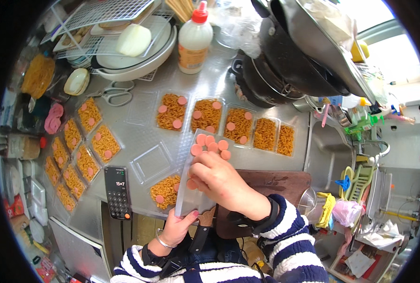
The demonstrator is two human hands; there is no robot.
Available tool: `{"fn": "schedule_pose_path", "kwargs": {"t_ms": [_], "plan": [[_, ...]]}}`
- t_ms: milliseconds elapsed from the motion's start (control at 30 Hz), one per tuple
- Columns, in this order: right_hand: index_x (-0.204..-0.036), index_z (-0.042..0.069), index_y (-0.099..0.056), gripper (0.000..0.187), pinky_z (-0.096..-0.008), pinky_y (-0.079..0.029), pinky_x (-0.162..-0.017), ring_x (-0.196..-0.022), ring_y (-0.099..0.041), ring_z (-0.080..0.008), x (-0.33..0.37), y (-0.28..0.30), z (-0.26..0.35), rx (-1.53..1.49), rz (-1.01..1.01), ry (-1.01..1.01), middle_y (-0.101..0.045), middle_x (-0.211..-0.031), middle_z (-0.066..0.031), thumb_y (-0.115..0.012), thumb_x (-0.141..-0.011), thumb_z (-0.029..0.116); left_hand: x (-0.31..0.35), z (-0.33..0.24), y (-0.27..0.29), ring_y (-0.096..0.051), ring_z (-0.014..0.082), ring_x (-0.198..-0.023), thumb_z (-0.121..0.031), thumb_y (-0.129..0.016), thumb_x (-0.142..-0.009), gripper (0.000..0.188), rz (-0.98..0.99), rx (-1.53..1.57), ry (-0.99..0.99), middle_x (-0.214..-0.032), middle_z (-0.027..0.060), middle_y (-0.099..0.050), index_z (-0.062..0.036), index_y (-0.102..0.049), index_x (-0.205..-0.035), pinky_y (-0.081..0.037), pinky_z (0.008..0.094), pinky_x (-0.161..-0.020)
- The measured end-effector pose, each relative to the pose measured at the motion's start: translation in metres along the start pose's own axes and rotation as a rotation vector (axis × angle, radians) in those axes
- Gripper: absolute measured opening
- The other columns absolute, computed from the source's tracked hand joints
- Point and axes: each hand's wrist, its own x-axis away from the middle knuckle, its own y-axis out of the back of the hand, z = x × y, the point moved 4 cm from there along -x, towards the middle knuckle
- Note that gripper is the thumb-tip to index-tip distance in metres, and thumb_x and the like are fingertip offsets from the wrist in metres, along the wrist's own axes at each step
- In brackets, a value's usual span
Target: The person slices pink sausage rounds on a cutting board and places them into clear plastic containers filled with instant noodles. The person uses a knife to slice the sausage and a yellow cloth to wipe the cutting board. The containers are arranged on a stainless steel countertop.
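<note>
My left hand (174, 233) grips the near end of a pale, flat board (187, 200), thumb on top. Pink sausage slices (210, 140) cluster at the board's far end. Above the board, my right hand (217, 181) has its fingers pinched together, and a slice (191, 184) shows at the fingertips. Just left of the board is a clear box of noodles (164, 191) with slices on top. Beyond the board stands a row of noodle boxes; the leftmost box (170, 111) bears slices, while the two at the right end, including this box (286, 140), show only noodles.
More noodle boxes (87, 162) topped with slices cover the left side. A phone (117, 193) shows a calculator. Scissors (113, 94), a bottle (195, 42), and a plate rack stand behind. A dark brown board (276, 184), black pots (257, 80) and a sink (330, 146) are right.
</note>
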Motion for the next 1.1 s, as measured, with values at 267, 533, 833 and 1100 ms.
{"fn": "schedule_pose_path", "kwargs": {"t_ms": [267, 533, 833, 1100], "plan": [[-0.077, -0.003, -0.051, 0.017, -0.0367, -0.043, -0.069, -0.082, -0.050, -0.0304, 0.014, 0.007, -0.002, 0.199, 0.033, -0.029, -0.048, -0.087, -0.0164, -0.061, -0.064, 0.003, -0.002, 0.008, -0.007, -0.055, 0.0095, -0.087, -0.006, -0.057, -0.088, 0.020, 0.027, -0.070, -0.023, -0.098, 0.0027, -0.061, 0.0002, -0.057, -0.107, -0.044, 0.0238, -0.077], [-0.087, 0.000, -0.051, 0.026, -0.0372, -0.043, -0.068, -0.080, -0.051, -0.0301, 0.034, 0.029, -0.011, 0.097, 0.049, -0.119, -0.049, -0.086, -0.0128, -0.067, -0.065, 0.001, -0.011, 0.015, -0.027, -0.054, 0.0103, -0.092, -0.009, -0.058, -0.089, 0.023, 0.104, -0.128, 0.065, -0.102, 0.0036, -0.060, 0.0011, -0.057, -0.109, -0.043, 0.0249, -0.081], [-0.092, 0.007, -0.059, 0.031, -0.0365, -0.045, -0.076, -0.096, -0.054, -0.0318, 0.038, 0.069, -0.025, 0.129, 0.003, -0.038, -0.053, -0.097, -0.0104, -0.070, -0.064, 0.001, -0.020, 0.016, -0.037, -0.053, 0.0087, -0.091, -0.013, -0.059, -0.089, 0.026, 0.127, -0.137, 0.125, -0.101, 0.0023, -0.060, 0.0020, -0.057, -0.110, -0.043, 0.0238, -0.081], [-0.092, 0.008, -0.063, 0.032, -0.0319, -0.042, -0.063, -0.074, -0.049, -0.0232, 0.027, 0.076, -0.036, 0.139, 0.061, 0.057, -0.049, -0.088, -0.0074, -0.070, -0.062, 0.003, -0.026, 0.009, -0.044, -0.053, 0.0080, -0.087, -0.014, -0.059, -0.089, 0.026, 0.195, -0.248, 0.113, -0.099, 0.0015, -0.060, 0.0013, -0.057, -0.110, -0.043, 0.0237, -0.077]]}}
